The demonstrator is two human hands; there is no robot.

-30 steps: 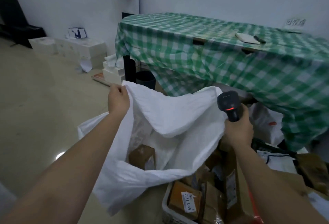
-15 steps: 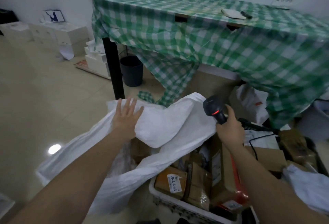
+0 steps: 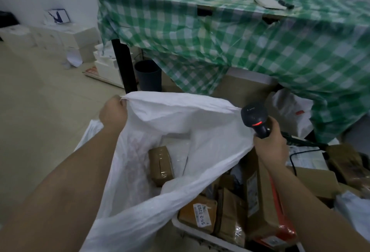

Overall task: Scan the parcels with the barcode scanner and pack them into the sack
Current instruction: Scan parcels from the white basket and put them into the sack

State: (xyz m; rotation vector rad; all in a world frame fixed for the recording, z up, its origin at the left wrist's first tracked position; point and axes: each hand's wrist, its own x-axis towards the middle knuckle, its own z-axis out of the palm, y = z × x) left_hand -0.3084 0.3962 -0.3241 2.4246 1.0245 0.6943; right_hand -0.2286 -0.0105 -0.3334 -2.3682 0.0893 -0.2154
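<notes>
A white woven sack stands open in front of me. My left hand grips its far left rim and holds it up. My right hand holds a black barcode scanner with a red light, and the sack's right rim is caught against that hand. Inside the sack lies a brown taped parcel. To the right, a white crate holds several brown parcels; one of them has a white label reading 5-2-7207.
A table under a green checked cloth stands behind the sack, with a dark bin beneath it. White boxes are stacked by the far wall. More cardboard and white bags lie at the right.
My left hand went from resting flat on the sack's rim to gripping it and lifting it, so the mouth opened wider. The right hand with the scanner stayed at the sack's right rim.
</notes>
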